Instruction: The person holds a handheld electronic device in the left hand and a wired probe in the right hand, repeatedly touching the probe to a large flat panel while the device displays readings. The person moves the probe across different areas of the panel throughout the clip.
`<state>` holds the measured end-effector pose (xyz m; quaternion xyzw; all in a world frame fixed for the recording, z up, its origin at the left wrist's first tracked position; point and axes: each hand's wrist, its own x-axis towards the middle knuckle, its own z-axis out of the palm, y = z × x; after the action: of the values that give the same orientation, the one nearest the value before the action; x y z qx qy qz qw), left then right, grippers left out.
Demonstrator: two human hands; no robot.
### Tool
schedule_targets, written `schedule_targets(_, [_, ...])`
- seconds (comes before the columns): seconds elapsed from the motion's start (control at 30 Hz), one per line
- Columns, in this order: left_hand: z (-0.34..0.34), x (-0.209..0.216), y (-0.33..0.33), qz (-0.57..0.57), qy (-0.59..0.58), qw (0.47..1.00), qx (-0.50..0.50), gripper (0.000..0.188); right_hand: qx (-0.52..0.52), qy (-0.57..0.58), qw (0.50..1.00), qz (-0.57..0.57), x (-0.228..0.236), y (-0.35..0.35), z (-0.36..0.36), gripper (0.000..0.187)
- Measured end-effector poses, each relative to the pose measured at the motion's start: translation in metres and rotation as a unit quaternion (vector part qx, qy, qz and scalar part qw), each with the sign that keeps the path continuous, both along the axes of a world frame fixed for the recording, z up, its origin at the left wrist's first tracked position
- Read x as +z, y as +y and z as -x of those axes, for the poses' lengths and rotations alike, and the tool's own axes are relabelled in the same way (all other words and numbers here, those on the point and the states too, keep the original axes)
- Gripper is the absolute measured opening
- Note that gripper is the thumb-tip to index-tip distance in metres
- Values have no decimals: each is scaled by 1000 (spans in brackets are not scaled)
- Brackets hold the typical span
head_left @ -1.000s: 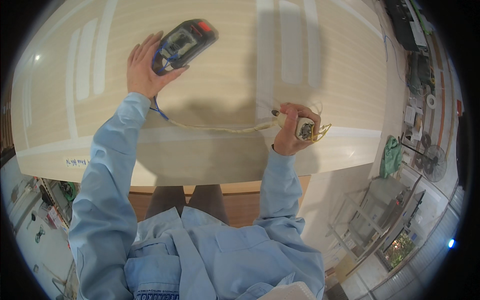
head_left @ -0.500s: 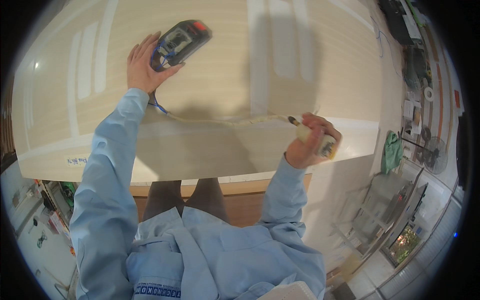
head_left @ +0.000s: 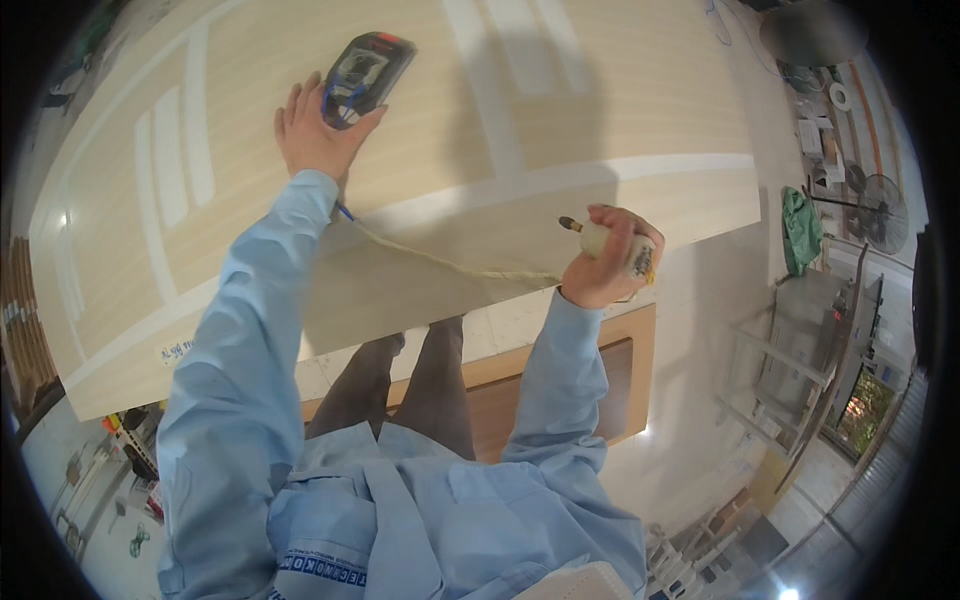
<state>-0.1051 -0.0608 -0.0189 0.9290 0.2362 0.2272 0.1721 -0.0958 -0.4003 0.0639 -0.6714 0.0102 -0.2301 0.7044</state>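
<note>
My left hand [head_left: 322,138] grips the near end of a black box with a red patch [head_left: 368,70], which looks like a power-tool battery pack. Blue wires [head_left: 347,92] show on its top near my thumb. From there a pale, wrapped cable [head_left: 430,258] sags across the board [head_left: 420,215] toward my right hand. My right hand [head_left: 608,262] is closed around a cream-coloured, cylinder-like hand tool [head_left: 597,238]. The tool's dark tip [head_left: 569,223] points left, and its other end shows a dark patch with yellow. Its exact kind is not clear.
White stripes [head_left: 480,182] cross the large cream board. Brown wooden panels [head_left: 560,375] lie below its near edge, by my legs. To the right stand a fan [head_left: 880,215], a green cloth [head_left: 800,230] and a metal frame [head_left: 775,370]. A blue cord [head_left: 725,22] lies at the far right.
My view has turned, so the board sits tilted. My left hand stays on the black box. My right hand and tool appear nearer the board's front edge, and the cable hangs lower.
</note>
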Motion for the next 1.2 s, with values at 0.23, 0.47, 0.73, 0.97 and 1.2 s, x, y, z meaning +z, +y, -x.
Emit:
schedule_targets(0.23, [-7,-5,0,27,-67,997,41,86,-5,55,988,144,-55,4,-25,14])
schedule_targets(0.47, [1,0,-15,86,5,996,-4,93,-3,17,990,140,-39,-14,-33,23])
schedule_targets(0.73, [7,16,-17,96,28,995,-10,93,11,-1,954,299,-65,-30,-47,26])
schedule_targets(0.97, [-11,-7,-20,103,-1,994,37,92,-25,106,983,150,-34,-24,-38,23])
schedule_targets(1.2, [-20,-9,-17,-52,-2,998,45,98,49,35,995,74,-16,0,-28,11])
